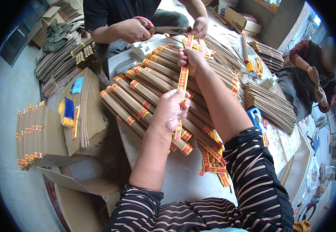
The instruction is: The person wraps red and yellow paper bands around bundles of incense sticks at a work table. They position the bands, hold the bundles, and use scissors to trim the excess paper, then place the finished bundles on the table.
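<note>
A long red and yellow paper strip [183, 79] is stretched away from me over the table. My left hand [171, 110] is closed on its nearer part, and my right hand [195, 62] pinches it farther up. Across from me, a co-worker's hand [199, 28] is at the strip's far end. The co-worker's other hand holds red-handled scissors [149, 28], whose blades point toward that end. Beneath my hands lie rows of brown incense stick bundles [127, 98] wrapped with red and yellow bands. More loose paper strips [214, 160] lie by the bundles' near end.
Loose incense sticks [270, 106] and a blue tape dispenser [256, 118] lie on the table's right. At left, a cardboard box [55, 135] bears sticks and a tape dispenser [67, 110], with banded bundles [30, 135] beside it. Another person [311, 77] sits at far right.
</note>
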